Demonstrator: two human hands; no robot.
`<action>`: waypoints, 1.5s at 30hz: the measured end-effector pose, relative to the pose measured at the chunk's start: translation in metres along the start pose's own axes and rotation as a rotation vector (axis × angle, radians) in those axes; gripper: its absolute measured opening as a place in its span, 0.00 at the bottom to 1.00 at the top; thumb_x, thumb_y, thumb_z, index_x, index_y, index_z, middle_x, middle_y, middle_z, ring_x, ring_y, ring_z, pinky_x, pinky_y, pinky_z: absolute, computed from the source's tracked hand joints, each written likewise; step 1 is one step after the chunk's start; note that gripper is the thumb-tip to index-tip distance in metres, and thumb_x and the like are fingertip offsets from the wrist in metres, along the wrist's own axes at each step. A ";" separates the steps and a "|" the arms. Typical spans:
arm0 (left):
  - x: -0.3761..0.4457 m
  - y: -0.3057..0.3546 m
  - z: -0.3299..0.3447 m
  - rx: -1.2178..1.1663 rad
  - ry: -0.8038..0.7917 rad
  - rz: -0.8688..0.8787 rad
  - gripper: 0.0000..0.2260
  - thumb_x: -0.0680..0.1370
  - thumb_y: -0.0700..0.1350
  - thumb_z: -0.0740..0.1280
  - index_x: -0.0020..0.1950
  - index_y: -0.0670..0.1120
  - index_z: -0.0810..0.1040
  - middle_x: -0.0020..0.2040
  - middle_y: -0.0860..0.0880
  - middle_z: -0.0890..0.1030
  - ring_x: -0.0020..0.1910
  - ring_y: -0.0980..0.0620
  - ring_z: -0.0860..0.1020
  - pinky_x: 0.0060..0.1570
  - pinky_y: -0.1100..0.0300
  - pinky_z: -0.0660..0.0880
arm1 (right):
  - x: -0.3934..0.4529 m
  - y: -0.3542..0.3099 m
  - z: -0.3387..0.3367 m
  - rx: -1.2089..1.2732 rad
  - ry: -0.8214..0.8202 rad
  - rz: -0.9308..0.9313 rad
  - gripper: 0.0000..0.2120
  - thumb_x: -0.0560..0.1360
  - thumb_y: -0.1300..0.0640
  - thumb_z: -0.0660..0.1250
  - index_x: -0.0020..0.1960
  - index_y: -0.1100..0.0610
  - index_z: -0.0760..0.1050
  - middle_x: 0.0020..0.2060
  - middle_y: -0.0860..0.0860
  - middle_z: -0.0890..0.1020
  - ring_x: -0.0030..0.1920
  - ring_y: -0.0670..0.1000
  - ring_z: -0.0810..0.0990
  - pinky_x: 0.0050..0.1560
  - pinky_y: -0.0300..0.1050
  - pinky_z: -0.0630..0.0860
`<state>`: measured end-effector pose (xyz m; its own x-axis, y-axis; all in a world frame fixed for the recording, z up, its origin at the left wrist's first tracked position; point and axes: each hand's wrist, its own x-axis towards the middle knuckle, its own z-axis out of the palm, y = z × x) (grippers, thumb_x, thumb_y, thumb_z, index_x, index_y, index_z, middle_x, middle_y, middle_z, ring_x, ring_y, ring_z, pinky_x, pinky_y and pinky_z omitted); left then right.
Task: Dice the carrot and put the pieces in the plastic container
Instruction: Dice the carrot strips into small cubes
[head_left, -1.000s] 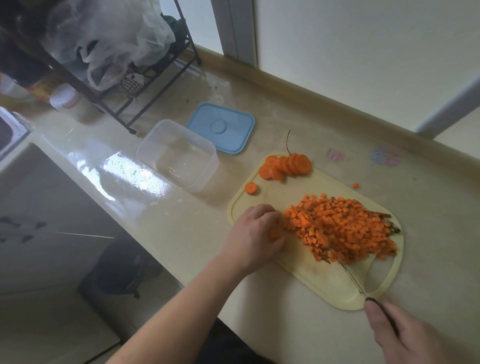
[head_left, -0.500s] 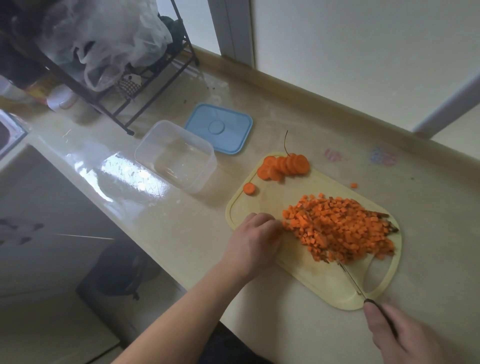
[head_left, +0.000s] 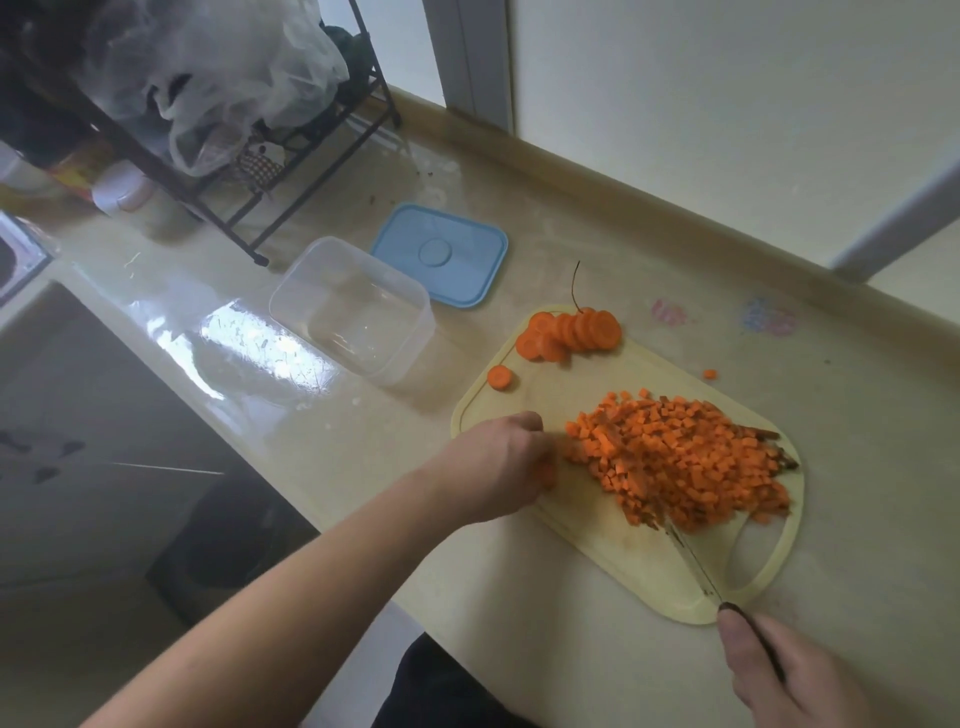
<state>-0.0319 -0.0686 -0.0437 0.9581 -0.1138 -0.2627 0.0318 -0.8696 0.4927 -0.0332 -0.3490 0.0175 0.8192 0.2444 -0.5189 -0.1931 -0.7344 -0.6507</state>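
Firmly, the right hand (head_left: 795, 670) grips the knife (head_left: 696, 564), blade in the diced carrot (head_left: 680, 457) on the cutting board (head_left: 613, 551); left hand (head_left: 493, 467) curls on carrot pieces — plastic container (head_left: 353, 309) nearby on the tabletop (head_left: 857, 415).

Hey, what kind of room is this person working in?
Most likely a home kitchen: a counter holds a cutting board heaped with diced carrot, a metal rack stands at the back, and a sink's edge shows far left.
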 end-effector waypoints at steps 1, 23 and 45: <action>-0.002 0.000 0.001 -0.002 0.016 -0.061 0.09 0.76 0.43 0.69 0.53 0.39 0.82 0.48 0.44 0.76 0.41 0.44 0.76 0.45 0.48 0.77 | 0.000 -0.001 0.002 0.006 -0.024 0.008 0.10 0.68 0.40 0.59 0.35 0.43 0.75 0.22 0.51 0.77 0.27 0.45 0.76 0.32 0.36 0.70; -0.021 0.018 0.041 -0.383 0.425 -0.375 0.14 0.74 0.40 0.74 0.59 0.44 0.83 0.52 0.49 0.79 0.44 0.50 0.79 0.50 0.53 0.78 | 0.032 -0.011 0.031 -0.037 -0.169 -0.036 0.22 0.76 0.42 0.58 0.33 0.58 0.72 0.22 0.48 0.74 0.25 0.44 0.72 0.35 0.47 0.71; -0.031 0.007 0.073 -0.103 0.753 0.227 0.05 0.75 0.33 0.73 0.49 0.40 0.83 0.51 0.45 0.81 0.46 0.43 0.79 0.47 0.52 0.76 | 0.016 -0.002 0.018 0.603 -0.320 0.329 0.31 0.68 0.30 0.67 0.34 0.60 0.69 0.23 0.56 0.61 0.21 0.44 0.55 0.23 0.29 0.53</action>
<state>-0.0819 -0.1063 -0.0925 0.8779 0.1045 0.4673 -0.1968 -0.8109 0.5510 -0.0289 -0.3319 0.0005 0.4897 0.3117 -0.8142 -0.7373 -0.3504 -0.5776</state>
